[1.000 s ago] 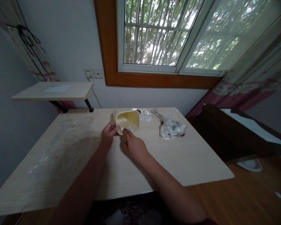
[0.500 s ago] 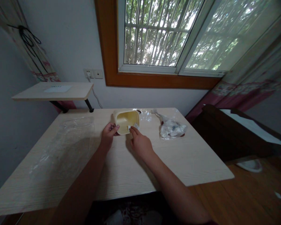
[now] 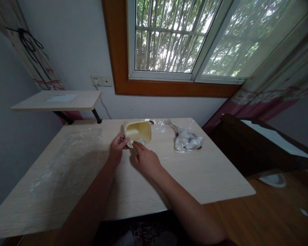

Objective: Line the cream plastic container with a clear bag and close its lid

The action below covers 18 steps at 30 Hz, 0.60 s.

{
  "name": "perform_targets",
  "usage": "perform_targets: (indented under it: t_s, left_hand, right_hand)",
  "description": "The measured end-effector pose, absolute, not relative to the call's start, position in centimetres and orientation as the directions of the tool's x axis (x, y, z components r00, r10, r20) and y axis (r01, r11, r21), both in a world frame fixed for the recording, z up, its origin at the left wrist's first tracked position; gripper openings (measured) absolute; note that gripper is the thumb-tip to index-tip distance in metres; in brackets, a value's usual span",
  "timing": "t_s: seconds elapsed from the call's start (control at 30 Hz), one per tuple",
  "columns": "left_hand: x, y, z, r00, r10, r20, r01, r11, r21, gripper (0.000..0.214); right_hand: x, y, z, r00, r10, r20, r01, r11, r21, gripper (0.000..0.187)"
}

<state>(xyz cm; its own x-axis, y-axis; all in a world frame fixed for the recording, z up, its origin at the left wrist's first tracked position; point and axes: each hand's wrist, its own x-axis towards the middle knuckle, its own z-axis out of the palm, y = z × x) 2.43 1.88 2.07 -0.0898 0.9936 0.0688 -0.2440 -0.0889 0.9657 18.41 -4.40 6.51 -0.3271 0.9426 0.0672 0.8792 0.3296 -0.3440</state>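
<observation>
A pale yellow plastic container (image 3: 140, 131) is tilted so its opening faces me, above the far part of the table. My left hand (image 3: 117, 146) grips its lower left corner, with the thumb over the rim. My right hand (image 3: 146, 158) is closed on a small white tissue (image 3: 139, 141), pressing it along the near rim close to my left thumb. The fingertips partly cover the tissue, and the left fingers under the container are hidden.
Clear plastic sheeting (image 3: 69, 160) lies flat on the left of the table (image 3: 184, 184). A knotted plastic bag (image 3: 187, 140) with contents I cannot make out sits on the right. A small raised shelf (image 3: 59, 100) stands at the back left, below a wall socket (image 3: 101, 81).
My right hand has slid left along the container's near rim with the tissue, toward my left thumb. My left hand keeps its grip; the container has barely shifted.
</observation>
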Motion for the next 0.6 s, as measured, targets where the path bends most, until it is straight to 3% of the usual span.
perform_targets:
  t_s: [0.27,0.6]
  left_hand:
    - [2.4,2.1,1.9,-0.098,0.992,0.077,-0.249,-0.099,0.963,0.042]
    - [2.8,1.9,2.1,-0.096,0.992,0.087,-0.221,-0.107,0.969,0.040]
  right_hand:
    - [20.4,-2.9,6.1,-0.203,0.979,0.010,0.952,0.200,-0.232,0.066]
    - [18.0,-4.1,5.8,-0.353,0.932,0.085,0.867,0.360,-0.344,0.067]
